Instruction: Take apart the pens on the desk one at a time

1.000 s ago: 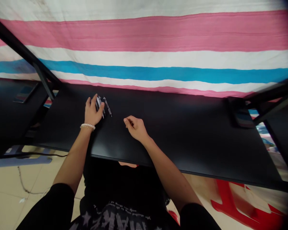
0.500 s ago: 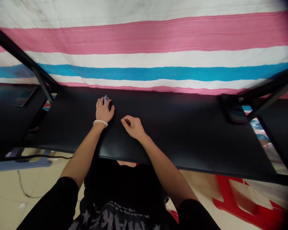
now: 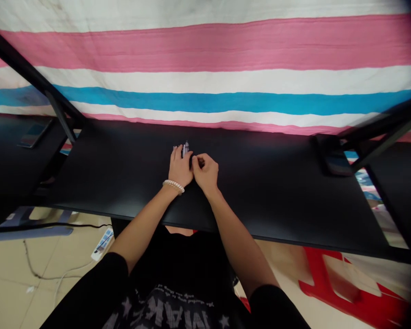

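Note:
My left hand (image 3: 181, 169), with a white coiled band (image 3: 173, 184) at its wrist, rests on the black table (image 3: 277, 196). Its fingers are closed over pens (image 3: 186, 149); their pale, clear ends stick out past the fingertips, and their lower parts are hidden under the hand. Right beside it, my right hand (image 3: 206, 172) is curled with thumb and forefinger pinched together, touching or almost touching the left thumb. Whatever the pinch may hold is too small or too hidden to make out.
A dark phone (image 3: 334, 155) lies at the table's right end, near a black frame bar. Another phone (image 3: 35, 134) is on the neighbouring table at left. A striped sheet (image 3: 205, 48) hangs behind. Below are a red stool (image 3: 349, 288) and a power strip (image 3: 102, 244).
My left hand has slid right across the table with the pens. My right hand has shifted slightly right and away from me, so both hands now meet side by side.

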`<state>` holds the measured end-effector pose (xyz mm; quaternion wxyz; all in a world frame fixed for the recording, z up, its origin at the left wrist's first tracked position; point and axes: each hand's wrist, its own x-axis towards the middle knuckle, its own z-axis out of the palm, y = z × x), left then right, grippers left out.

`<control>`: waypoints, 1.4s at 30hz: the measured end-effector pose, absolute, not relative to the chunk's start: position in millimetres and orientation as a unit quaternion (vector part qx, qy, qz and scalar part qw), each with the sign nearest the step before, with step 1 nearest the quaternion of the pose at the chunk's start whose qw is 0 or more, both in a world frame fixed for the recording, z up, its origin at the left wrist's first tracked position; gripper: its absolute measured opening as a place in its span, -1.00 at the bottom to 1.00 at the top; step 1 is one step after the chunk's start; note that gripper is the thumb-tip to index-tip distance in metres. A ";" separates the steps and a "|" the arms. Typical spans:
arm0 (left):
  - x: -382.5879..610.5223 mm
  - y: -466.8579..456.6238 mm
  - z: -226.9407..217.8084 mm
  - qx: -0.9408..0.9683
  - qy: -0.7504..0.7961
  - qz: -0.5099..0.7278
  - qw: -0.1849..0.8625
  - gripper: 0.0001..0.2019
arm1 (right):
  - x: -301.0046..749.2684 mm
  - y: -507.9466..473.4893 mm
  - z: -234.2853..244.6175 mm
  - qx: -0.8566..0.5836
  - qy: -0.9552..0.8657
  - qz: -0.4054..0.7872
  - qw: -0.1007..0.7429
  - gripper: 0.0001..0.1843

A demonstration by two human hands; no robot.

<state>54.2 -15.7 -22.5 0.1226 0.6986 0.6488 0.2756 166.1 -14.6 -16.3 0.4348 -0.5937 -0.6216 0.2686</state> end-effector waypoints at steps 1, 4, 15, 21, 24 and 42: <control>56.5 -14.9 -22.2 0.695 0.648 0.281 0.136 -0.61 | 168.7 -12.9 -17.6 -0.595 -0.614 0.269 0.443 -0.79; 48.5 -10.7 -19.7 0.685 0.639 0.301 0.180 -0.63 | 172.2 -9.5 -22.2 -0.584 -0.620 0.277 0.445 -0.82; -3.0 4.3 -16.9 0.617 0.587 0.459 0.253 -0.73 | 188.5 -19.2 -14.9 -0.476 -0.741 0.322 0.346 -0.43; -1.2 8.7 -20.9 0.622 0.581 0.480 0.214 -0.78 | 191.1 -21.2 -15.1 -0.455 -0.779 0.317 0.291 -0.25; -0.4 8.7 -19.1 0.636 0.585 0.459 0.207 -0.79 | 186.6 -20.7 -17.1 -0.468 -0.785 0.285 0.288 -0.35; -1.9 8.1 -20.8 0.622 0.599 0.460 0.205 -0.82 | 171.6 -19.5 -20.9 -0.493 -0.807 0.185 0.266 -0.27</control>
